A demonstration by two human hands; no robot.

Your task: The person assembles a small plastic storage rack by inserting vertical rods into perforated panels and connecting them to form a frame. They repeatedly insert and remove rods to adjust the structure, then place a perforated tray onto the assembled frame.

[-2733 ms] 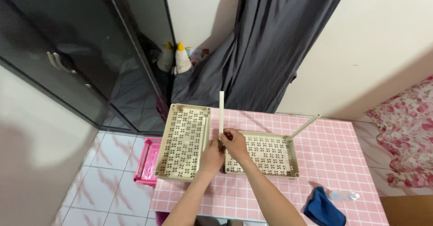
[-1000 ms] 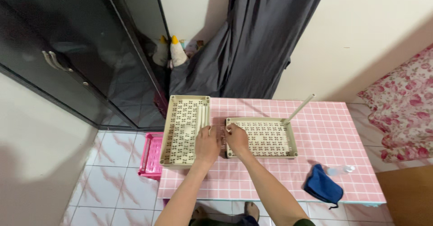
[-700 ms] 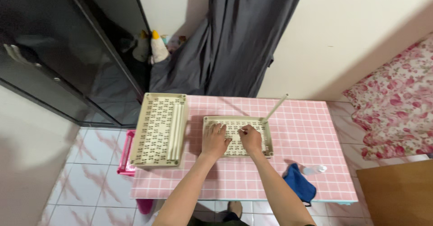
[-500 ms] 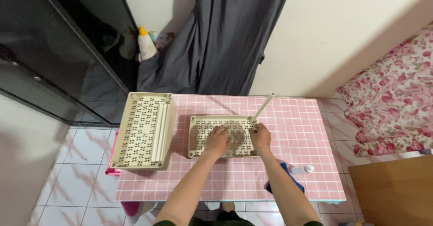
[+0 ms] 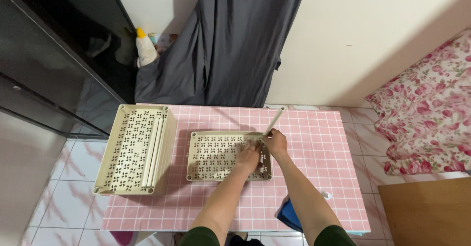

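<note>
A cream perforated shelf tray (image 5: 216, 155) lies flat on the pink checked table (image 5: 314, 177). My left hand (image 5: 248, 157) presses down on the tray's right part. My right hand (image 5: 276, 143) grips the base of a cream pole (image 5: 274, 121) that stands tilted in the tray's far right corner. To the left sits a stack of similar cream trays (image 5: 132, 148) with two loose poles (image 5: 153, 150) lying in the top one.
A blue cloth (image 5: 289, 215) and a small white cap (image 5: 327, 195) lie near the table's front right edge. A dark grey curtain (image 5: 235, 40) hangs behind the table. A floral bedcover (image 5: 427, 108) is at right, a dark glass cabinet (image 5: 49, 54) at left.
The upright pole at the tray's near left corner is gone and two poles now lie in the left stack. Both hands moved right across the tray to the far right corner pole.
</note>
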